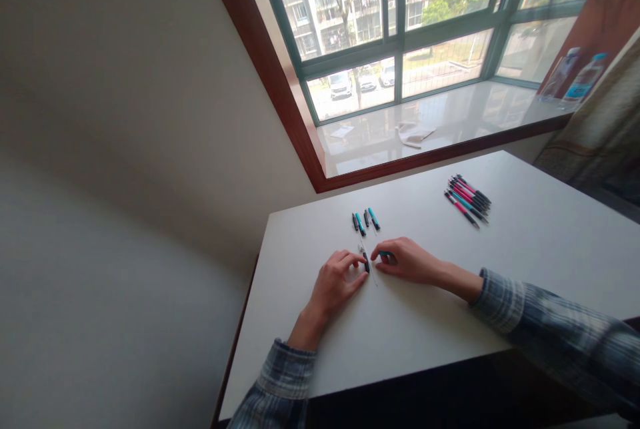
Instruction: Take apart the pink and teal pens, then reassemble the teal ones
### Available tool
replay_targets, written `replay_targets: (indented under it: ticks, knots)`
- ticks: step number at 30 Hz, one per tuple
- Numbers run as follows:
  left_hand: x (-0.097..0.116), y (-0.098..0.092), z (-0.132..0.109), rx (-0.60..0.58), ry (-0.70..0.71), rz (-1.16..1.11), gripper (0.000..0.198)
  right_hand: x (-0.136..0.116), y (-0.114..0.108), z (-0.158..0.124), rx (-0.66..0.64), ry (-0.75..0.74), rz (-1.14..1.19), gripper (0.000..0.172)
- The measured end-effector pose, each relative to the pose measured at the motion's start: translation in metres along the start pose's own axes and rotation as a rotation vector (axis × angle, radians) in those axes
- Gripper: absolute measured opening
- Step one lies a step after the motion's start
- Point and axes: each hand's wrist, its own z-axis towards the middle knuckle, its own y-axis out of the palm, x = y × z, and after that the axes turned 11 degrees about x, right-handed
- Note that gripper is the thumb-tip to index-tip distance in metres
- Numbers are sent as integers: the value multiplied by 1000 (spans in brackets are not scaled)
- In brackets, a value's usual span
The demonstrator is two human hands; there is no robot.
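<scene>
Two hands pinch small pen parts together on a white table (500, 249).

The left hand (333, 280), fingers curled, appears to grip a dark pen barrel (367, 262); the right hand (407, 261), nearly closed, pinches a teal pen piece (385, 255). A thin refill (373, 277) lies just below the fingertips. More pen parts (363, 220) lie just ahead of the hands, and a heap of pink and teal pens (467, 199) lies farther ahead, past the right hand. The parts look light, stiff and prone to rolling, best held by the barrel; the refill looks easily bent.
</scene>
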Motion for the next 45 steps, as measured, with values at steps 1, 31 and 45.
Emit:
replay_targets:
  ticks: [1, 31, 45]
  knots:
    - [0, 0, 0, 2, -1, 2, 15, 0, 0, 0, 5, 4, 2, 17]
    - [19, -4, -1, 235, -171, -486, 15, -5, 6, -1, -110, 149, 742, 33]
    - [18, 4, -1, 116, -405, -652, 27, -2, 3, 5, 106, 285, 876, 33]
